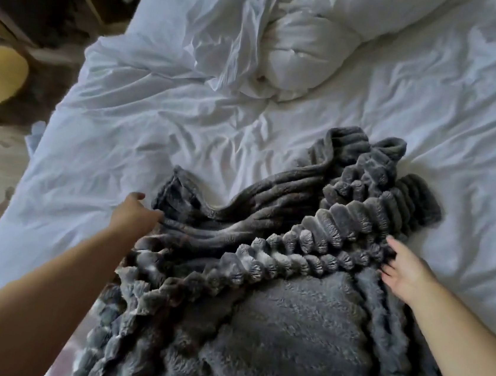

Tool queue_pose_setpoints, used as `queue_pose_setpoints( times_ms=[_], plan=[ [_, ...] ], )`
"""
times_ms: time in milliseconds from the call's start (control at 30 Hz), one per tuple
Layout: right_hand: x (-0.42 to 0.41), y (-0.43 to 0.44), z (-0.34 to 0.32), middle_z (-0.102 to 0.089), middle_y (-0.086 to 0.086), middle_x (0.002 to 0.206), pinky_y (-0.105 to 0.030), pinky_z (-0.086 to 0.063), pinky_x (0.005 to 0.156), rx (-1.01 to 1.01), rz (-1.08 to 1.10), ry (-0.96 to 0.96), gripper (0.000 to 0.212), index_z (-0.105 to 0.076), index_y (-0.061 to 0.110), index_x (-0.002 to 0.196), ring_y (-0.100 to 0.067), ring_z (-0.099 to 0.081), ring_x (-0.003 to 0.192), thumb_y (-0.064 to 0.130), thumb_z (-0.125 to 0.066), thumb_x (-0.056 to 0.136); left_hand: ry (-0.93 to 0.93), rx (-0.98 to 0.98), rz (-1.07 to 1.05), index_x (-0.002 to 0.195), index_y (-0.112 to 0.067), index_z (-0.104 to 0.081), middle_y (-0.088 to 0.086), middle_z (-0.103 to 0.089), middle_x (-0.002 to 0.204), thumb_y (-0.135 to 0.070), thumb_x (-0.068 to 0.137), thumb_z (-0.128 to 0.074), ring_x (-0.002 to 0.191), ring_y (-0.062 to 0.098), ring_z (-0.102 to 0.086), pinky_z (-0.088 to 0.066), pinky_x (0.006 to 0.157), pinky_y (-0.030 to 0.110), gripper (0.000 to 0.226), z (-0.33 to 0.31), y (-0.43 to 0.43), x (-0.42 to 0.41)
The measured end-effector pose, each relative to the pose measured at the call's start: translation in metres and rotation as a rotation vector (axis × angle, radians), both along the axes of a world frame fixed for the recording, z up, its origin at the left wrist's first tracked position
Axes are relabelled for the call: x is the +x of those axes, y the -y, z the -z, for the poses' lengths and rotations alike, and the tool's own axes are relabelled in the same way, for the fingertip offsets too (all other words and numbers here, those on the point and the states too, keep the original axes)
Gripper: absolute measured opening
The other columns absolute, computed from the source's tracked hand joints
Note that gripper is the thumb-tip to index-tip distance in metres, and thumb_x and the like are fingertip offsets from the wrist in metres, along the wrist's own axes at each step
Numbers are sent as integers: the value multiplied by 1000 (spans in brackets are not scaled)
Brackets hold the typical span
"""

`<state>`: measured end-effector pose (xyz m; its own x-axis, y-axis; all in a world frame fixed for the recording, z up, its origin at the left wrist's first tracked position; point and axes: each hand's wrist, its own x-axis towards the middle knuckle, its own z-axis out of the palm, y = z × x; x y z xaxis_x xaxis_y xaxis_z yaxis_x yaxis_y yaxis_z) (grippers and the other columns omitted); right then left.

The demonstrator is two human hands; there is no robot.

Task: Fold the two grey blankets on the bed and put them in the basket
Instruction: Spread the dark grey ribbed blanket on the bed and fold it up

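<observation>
The grey blanket (264,251) lies bunched on the near half of the bed (123,130), its ribbed side folded over its fleecy side. Your left hand (135,213) grips its left edge, fingers curled into the fold. Your right hand (405,275) lies wide, fingers spread, touching the right edge. 1 crumpled white duvet (287,47) sits beyond.
</observation>
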<state>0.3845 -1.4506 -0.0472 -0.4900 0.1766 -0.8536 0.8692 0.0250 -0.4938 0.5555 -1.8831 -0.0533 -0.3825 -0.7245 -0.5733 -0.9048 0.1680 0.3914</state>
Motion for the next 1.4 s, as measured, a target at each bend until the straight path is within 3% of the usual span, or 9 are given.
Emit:
queue_pose_setpoints(
  times_ms=[267,433,567,733,900,1033,1200,1300,1400],
  plan=[
    [-40,15,31,-67,10,55,-24,-53,60,-22,331,-192,9,-54,18,84,-5,-65,52,22,-49,91,-140,200,-82,97,-3,-66,10,-68,76,-32,76,-79,64,22,-63,-53,56,30,38,54,12,-45],
    [-39,41,-42,-70,-1,110,-40,-53,84,-127,398,-366,19,-67,20,98,-22,-68,96,34,-59,88,-413,769,-356,87,-5,-71,14,-71,71,-41,87,-63,62,28,-68,-57,55,32,37,-18,-20,-62],
    [-13,60,-151,-72,5,88,-33,-51,76,-271,370,-563,22,-70,27,94,-16,-69,82,44,-58,87,-604,987,-420,98,-9,-69,16,-70,80,-48,87,-57,67,26,-69,-56,64,34,43,-121,-49,-68],
    [35,97,-288,-70,-10,99,-36,-52,86,-584,154,-903,20,-73,16,94,-28,-68,91,22,-58,82,-962,926,-223,84,-16,-78,19,-73,84,-40,83,-65,70,30,-71,-56,57,37,28,-279,-110,-61],
    [107,162,-346,-65,7,105,-21,-42,94,-273,-852,-1366,19,-65,13,95,-4,-59,104,26,-57,84,-1105,790,5,83,-25,-72,-4,-70,80,-21,94,-53,84,13,-70,-54,67,22,22,-347,-178,-30],
    [117,148,-365,-71,-6,108,-44,-44,100,-597,-846,-1201,43,-67,5,106,-21,-62,111,38,-45,89,-1148,864,86,94,-10,-76,17,-73,96,-47,75,-64,91,27,-71,-55,73,32,44,-366,-172,-7],
    [128,144,-371,-71,-5,110,-27,-51,81,-854,-465,-1159,23,-70,15,78,-14,-66,100,12,-48,86,-1193,748,190,96,-4,-74,21,-72,94,-39,81,-69,87,29,-71,-56,69,30,38,-375,-173,13],
    [125,146,-373,-67,4,114,-18,-51,61,-581,-198,-1183,31,-61,28,96,-6,-64,79,-1,-54,89,-1160,683,237,100,-5,-72,20,-72,98,-19,87,-67,92,31,-71,-57,73,33,20,-375,-183,19],
    [114,138,-376,-57,16,120,-24,-47,88,-184,-467,-1134,52,-48,39,123,-2,-57,103,22,-73,82,-1116,569,193,88,-7,-73,19,-74,88,-5,85,-62,81,30,-72,-58,65,32,12,-376,-187,22]
  ],
)
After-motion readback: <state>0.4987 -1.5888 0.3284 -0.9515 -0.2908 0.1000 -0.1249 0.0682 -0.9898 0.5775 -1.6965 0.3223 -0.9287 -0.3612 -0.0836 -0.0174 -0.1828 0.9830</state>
